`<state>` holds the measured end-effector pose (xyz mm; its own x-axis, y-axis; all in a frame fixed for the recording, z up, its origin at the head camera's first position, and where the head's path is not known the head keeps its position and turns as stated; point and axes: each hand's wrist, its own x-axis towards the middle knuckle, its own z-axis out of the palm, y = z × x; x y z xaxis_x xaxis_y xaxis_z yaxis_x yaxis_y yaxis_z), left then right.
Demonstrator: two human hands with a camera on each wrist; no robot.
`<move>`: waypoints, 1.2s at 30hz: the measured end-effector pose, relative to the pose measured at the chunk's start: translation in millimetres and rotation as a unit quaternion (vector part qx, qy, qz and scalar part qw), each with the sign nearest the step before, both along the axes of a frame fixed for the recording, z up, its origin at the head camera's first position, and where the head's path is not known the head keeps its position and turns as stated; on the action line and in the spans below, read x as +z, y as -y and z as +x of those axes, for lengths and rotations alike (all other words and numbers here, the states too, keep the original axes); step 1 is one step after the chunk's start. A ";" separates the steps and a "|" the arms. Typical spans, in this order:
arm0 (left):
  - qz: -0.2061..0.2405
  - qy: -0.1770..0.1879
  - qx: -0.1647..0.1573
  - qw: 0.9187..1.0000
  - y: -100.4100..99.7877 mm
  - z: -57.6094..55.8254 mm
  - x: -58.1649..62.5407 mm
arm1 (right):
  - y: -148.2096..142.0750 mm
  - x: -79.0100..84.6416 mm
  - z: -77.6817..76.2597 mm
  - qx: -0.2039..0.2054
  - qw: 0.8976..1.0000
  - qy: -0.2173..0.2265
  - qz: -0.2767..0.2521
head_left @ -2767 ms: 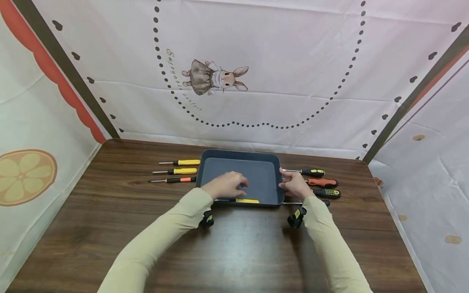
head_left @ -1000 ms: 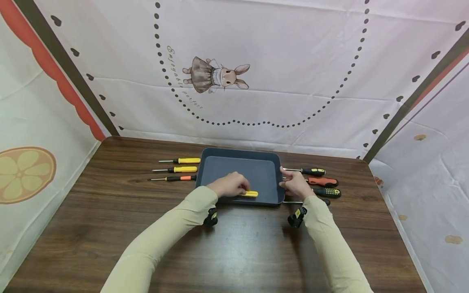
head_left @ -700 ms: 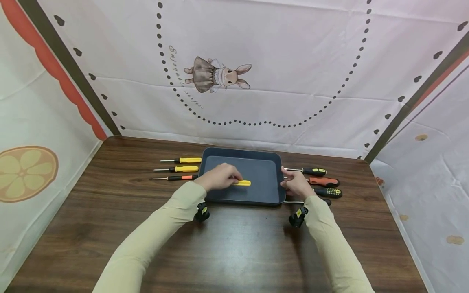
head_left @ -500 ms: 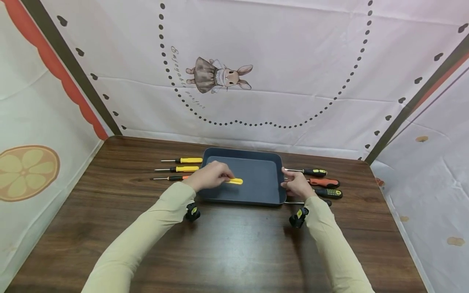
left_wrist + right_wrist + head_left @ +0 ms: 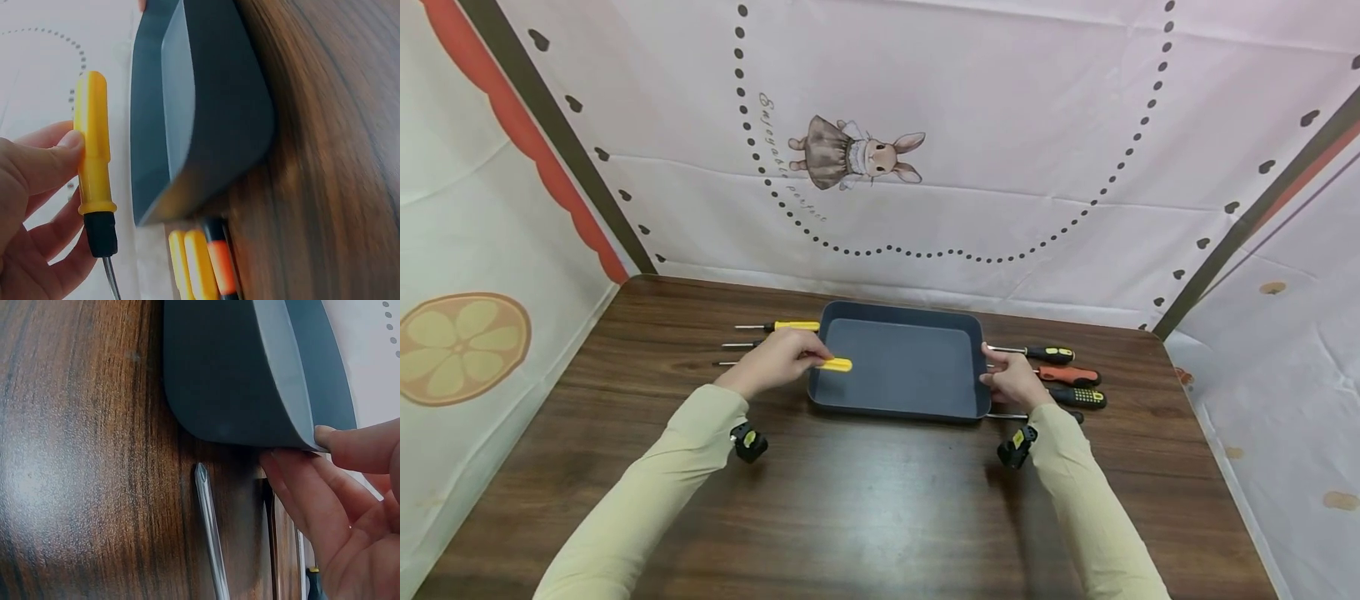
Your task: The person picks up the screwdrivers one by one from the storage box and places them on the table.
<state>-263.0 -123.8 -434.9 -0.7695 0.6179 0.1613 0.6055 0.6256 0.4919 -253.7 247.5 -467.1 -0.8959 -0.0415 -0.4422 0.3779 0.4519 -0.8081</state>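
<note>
My left hand (image 5: 782, 358) pinches a screwdriver (image 5: 94, 144) by its yellow handle, raised above the tray's left rim. In the left wrist view its black collar and the start of a metal shaft show; the tip is out of frame. The dark grey rectangular tray (image 5: 898, 367) stands on the table with nothing lying in it. My right hand (image 5: 1011, 379) grips the tray's right rim, thumb (image 5: 340, 447) on the inner side and fingers on the outer side. Left of the tray lie other screwdrivers (image 5: 797, 326), partly hidden behind my left hand in the head view.
Several screwdrivers lie right of the tray: a black-and-yellow one (image 5: 1049, 355), an orange-handled one (image 5: 1070, 377), a dotted black one (image 5: 1078, 398), and one with a Phillips tip (image 5: 201, 475). A patterned cloth (image 5: 925, 225) hangs behind the brown wooden table (image 5: 880, 517).
The yellow screwdriver lay in the tray near its front edge; my left hand has picked it up and carried it leftward. My right hand stays on the tray's rim.
</note>
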 end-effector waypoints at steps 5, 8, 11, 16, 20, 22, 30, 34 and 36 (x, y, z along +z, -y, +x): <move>0.002 -0.002 0.027 1.000 17.6 5.5 0.1 | -1.0 0.5 -0.4 0.003 1.000 -0.001 0.004; 0.008 0.004 0.041 0.999 27.6 9.5 0.5 | -1.3 -0.1 -0.5 0.003 1.000 0.004 0.005; 0.008 0.006 0.055 0.998 36.8 12.3 -0.5 | -1.1 -0.1 -0.3 0.003 1.000 0.003 0.003; 0.001 -0.017 0.065 0.998 50.7 14.4 -8.6 | -0.7 0.1 0.2 0.006 1.000 -0.002 0.002; 0.004 -0.025 0.074 0.997 58.6 16.2 -17.5 | -0.6 -0.3 0.2 0.006 1.000 -0.005 0.002; 0.007 -0.023 0.082 0.996 61.2 17.4 -21.7 | -0.9 -0.5 0.1 0.006 1.000 -0.006 0.002; -0.009 -0.013 0.081 0.997 63.9 18.7 -37.3 | -1.5 -0.7 -0.7 0.001 1.000 -0.003 0.003; -0.013 -0.019 0.078 0.997 62.3 19.1 -46.0 | -1.0 -0.3 -0.8 -0.002 1.000 0.004 0.007; -0.012 -0.020 0.078 0.997 61.9 19.1 -50.5 | -0.9 -0.3 -0.9 -0.002 1.000 0.006 0.010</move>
